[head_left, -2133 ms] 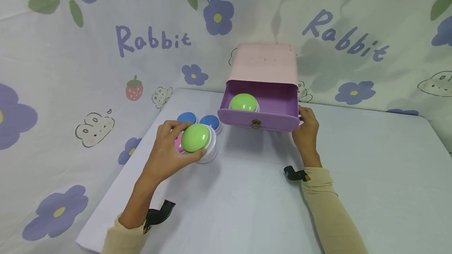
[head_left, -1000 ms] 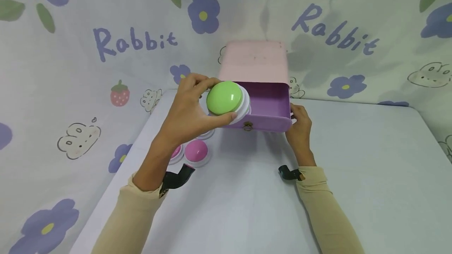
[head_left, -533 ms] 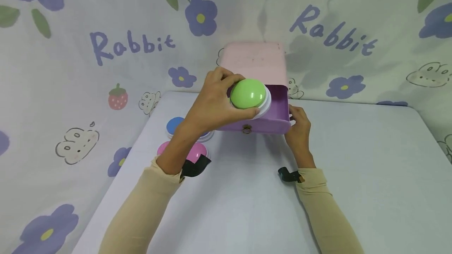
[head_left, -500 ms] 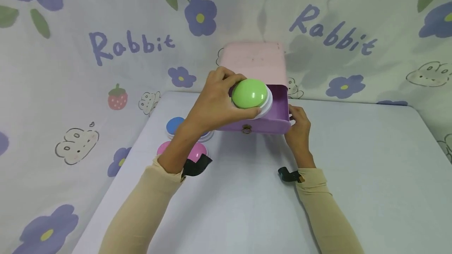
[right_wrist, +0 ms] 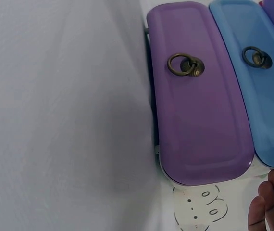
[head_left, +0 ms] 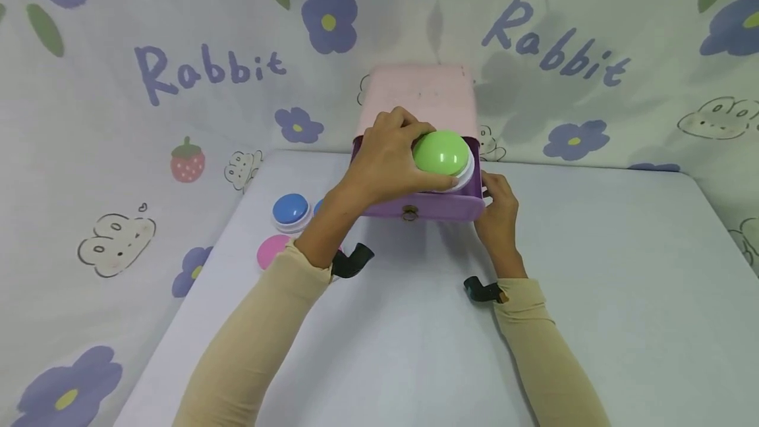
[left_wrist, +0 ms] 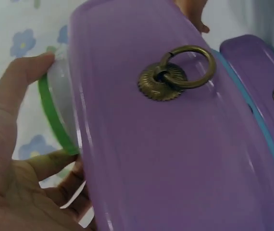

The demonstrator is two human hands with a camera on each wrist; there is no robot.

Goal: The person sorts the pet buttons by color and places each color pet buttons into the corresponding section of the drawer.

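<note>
In the head view my left hand (head_left: pixel 388 153) grips a round button with a shiny green dome (head_left: pixel 441 153) and a white base. It holds it over the right half of the pulled-out purple drawer (head_left: pixel 445 207), close above the front wall. The drawer belongs to a pink cabinet (head_left: pixel 421 97). In the left wrist view, thumb and fingers pinch the button's green rim (left_wrist: pixel 55 115) beside the drawer front, which has a brass ring pull (left_wrist: pixel 190 67). My right hand (head_left: pixel 498 213) touches the cabinet's right side, its fingertips near the blue drawer (right_wrist: pixel 262 91). My left hand hides the drawer's left half.
On the white table (head_left: pixel 593 269), a blue-domed button (head_left: pixel 290 208) and a pink-domed one (head_left: pixel 272 251) sit left of the cabinet, with others partly behind the left forearm. A closed purple drawer (right_wrist: pixel 204 115) is lowest. Patterned cloth (head_left: pixel 237 5) hangs behind.
My left hand has carried the green-domed button from the group at left, rightward to over the open drawer. Another green-domed button in the drawer is now hidden. The right hand stays at the cabinet.
</note>
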